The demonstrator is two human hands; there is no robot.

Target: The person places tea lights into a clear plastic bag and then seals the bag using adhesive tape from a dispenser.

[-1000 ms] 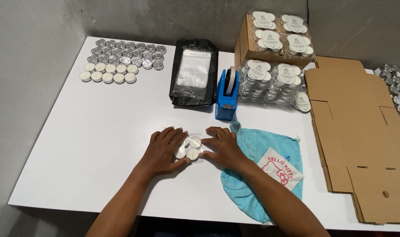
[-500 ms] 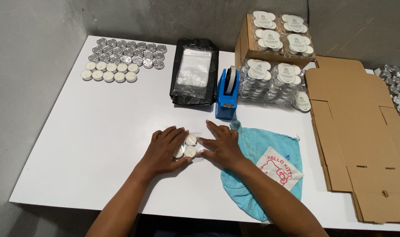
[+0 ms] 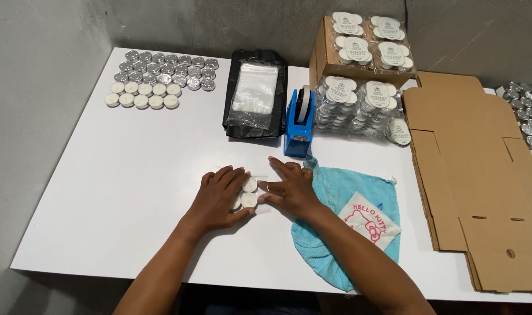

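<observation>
My left hand and my right hand rest flat on the white table, cupped from both sides around a small cluster of white tealight candles. Both hands touch the candles and press them together. A thin clear plastic sheet lies under the cluster. My fingers hide part of the cluster.
Rows of silver cups and white tealights lie at the far left. A black bag stack with clear pouches, a blue tape dispenser, packed candle bundles, a flat cardboard box and a blue cloth surround the hands.
My hands have closed in slightly around the candles; the cluster is tighter. Nothing else has moved.
</observation>
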